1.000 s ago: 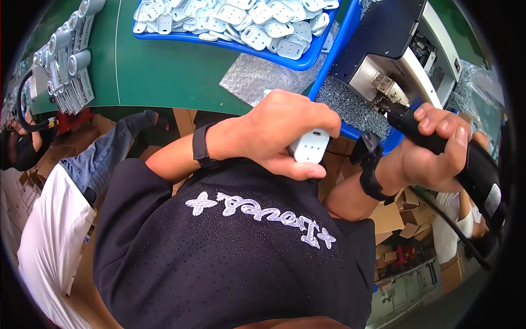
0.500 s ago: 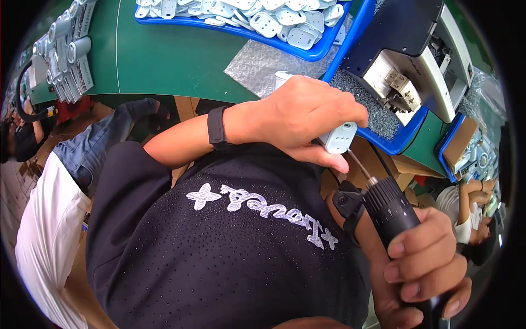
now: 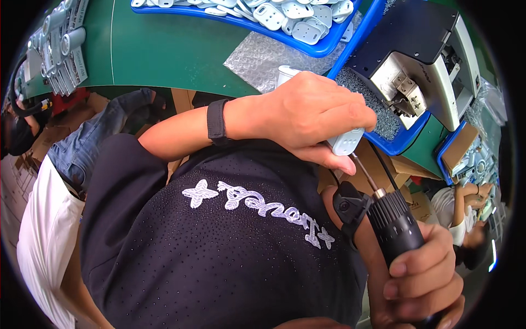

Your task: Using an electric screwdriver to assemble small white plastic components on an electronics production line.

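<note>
My left hand (image 3: 309,112), with a dark band on its wrist, is closed around a pale blue-white plastic part (image 3: 345,143). Small holes show on the end that sticks out by my thumb. Behind my knuckles a white rounded piece (image 3: 286,73) shows; whether it belongs to the same part I cannot tell. My right hand (image 3: 424,277) grips a black electric screwdriver (image 3: 395,227) at the lower right. Its thin metal bit (image 3: 366,171) points up and left, its tip at the part's lower edge beside my left thumb; fingers hide the exact contact.
A blue tray (image 3: 315,50) of pale plastic plates lies on the green table (image 3: 164,49). To the right, a screw feeder (image 3: 408,41) stands in a blue bin (image 3: 405,143) with loose screws (image 3: 378,123). Bubble wrap (image 3: 252,60) lies between. Other people (image 3: 49,230) are on both sides.
The view has shifted slightly. My left hand and the part have moved a little right and down in the picture, and the part has tilted slightly. The bit stays at its edge.
</note>
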A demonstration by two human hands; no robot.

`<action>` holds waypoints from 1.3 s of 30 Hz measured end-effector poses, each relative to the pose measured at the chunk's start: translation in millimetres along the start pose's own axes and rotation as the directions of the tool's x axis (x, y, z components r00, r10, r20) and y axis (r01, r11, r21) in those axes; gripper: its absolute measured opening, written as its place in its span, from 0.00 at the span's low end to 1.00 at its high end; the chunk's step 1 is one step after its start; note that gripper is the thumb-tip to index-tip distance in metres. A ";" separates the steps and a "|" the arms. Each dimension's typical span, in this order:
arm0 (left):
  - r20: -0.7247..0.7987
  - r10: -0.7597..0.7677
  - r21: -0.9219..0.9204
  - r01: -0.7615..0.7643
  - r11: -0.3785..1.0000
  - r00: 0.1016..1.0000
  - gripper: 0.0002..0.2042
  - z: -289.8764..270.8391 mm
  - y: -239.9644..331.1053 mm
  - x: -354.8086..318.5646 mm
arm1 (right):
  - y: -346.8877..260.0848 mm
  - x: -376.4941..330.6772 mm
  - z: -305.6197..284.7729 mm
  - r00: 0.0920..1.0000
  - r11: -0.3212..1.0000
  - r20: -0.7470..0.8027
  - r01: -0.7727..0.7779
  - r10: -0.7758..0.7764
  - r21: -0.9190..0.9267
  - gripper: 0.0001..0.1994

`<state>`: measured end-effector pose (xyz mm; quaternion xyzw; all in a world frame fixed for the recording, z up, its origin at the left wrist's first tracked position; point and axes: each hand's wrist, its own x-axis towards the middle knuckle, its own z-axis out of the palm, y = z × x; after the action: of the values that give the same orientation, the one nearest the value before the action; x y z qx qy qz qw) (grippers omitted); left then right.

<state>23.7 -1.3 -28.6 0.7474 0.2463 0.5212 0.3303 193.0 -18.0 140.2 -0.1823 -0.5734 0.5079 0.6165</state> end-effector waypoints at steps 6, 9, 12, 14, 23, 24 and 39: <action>0.033 0.005 -0.004 -0.005 1.000 0.999 0.27 2.2 2.1 -1.9 | -1.5 5.0 -4.8 0.983 0.982 0.078 -0.160 0.169 -0.100 0.20; -0.057 -0.008 -0.007 0.007 1.000 0.998 0.26 11.0 3.0 -3.0 | 3.8 4.7 -6.8 0.967 0.966 0.081 -0.230 0.240 -0.117 0.20; 0.031 -0.003 0.021 0.002 1.000 1.000 0.26 4.3 4.4 -3.1 | 11.5 -4.6 -8.5 0.989 0.989 0.061 -0.132 0.136 -0.065 0.19; 0.078 0.001 0.036 -0.003 0.999 0.997 0.27 2.1 4.4 -2.5 | 11.9 -9.4 -6.7 0.991 0.991 0.046 -0.121 0.124 -0.064 0.19; 0.033 -0.007 -0.021 0.008 1.000 0.999 0.32 3.5 0.1 -1.0 | 20.1 -14.4 -25.4 0.985 0.971 -0.159 0.033 -0.072 -0.237 0.15; 0.015 0.005 -0.046 -0.005 0.999 1.000 0.32 2.6 -0.9 -0.5 | 27.9 -13.8 -38.9 0.964 0.950 -0.219 0.083 -0.153 -0.301 0.14; 0.091 0.024 -0.138 -0.012 0.990 0.996 0.23 -3.7 -1.0 -3.7 | -13.6 -23.7 -14.6 0.986 0.996 -0.165 -0.012 -0.002 -0.086 0.18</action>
<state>19.0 -2.4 -30.8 0.7483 0.1874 0.5048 0.3873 215.8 -38.2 134.8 -0.2518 -0.5413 0.4672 0.6522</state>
